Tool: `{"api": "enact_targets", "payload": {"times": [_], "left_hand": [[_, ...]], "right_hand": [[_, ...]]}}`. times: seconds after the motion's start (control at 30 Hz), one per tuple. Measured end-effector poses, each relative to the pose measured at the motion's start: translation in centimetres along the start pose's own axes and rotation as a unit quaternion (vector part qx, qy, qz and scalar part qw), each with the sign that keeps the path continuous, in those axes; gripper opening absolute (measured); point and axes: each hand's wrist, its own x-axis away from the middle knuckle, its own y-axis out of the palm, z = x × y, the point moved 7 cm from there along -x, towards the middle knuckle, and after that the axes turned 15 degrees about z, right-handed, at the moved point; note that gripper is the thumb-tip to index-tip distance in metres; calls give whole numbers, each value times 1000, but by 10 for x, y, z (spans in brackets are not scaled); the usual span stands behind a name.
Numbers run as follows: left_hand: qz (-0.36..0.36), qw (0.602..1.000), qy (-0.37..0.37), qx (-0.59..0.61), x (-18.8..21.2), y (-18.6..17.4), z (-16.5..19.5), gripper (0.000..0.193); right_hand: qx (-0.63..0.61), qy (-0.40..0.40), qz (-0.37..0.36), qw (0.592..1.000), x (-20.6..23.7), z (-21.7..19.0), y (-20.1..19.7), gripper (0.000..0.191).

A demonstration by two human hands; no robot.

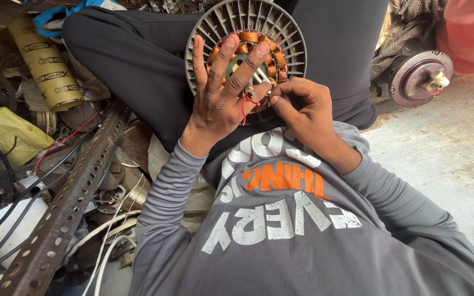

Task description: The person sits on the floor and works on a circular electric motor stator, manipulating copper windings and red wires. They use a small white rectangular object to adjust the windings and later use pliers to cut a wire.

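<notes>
At the far left a cream roll of tape (pixel 45 63) lies among scrap, with a rusty perforated metal bar (pixel 67 208) slanting across wires below it. The left hand (pixel 220 93) rests on the round grey fan motor (pixel 246 52) in the person's lap, its 4 fingers spread wide over the ring of copper windings (pixel 272 55). Just right of it, the right hand (pixel 303 107) pinches a thin red wire (pixel 246 104) at the motor's lower edge, and another round metal motor part (pixel 421 77) sits on the concrete floor (pixel 445 159) at the far right.
</notes>
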Motion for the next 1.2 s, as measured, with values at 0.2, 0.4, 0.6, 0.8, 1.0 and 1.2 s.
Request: {"api": "enact_targets", "payload": {"times": [0.2,0.4,0.6,0.8,1.0,1.2], "left_hand": [[-6,1000,-12,28,0,2,0,29],[-13,999,-25,34,1,3,1,34],[-10,999,-32,43,0,5,2,21],[-10,998,-30,57,3,5,3,9],[-17,997,-43,54,6,12,2,24],[-8,998,-43,50,3,11,1,11]], "right_hand": [[-11,53,3,999,-1,8,0,1],[1,38,0,999,-1,2,0,2],[30,-1,0,1000,0,-10,0,6],[45,-33,-1,998,1,-19,2,6],[53,-29,14,998,2,-19,1,5],[54,-59,21,997,-1,-21,-4,7]]}}
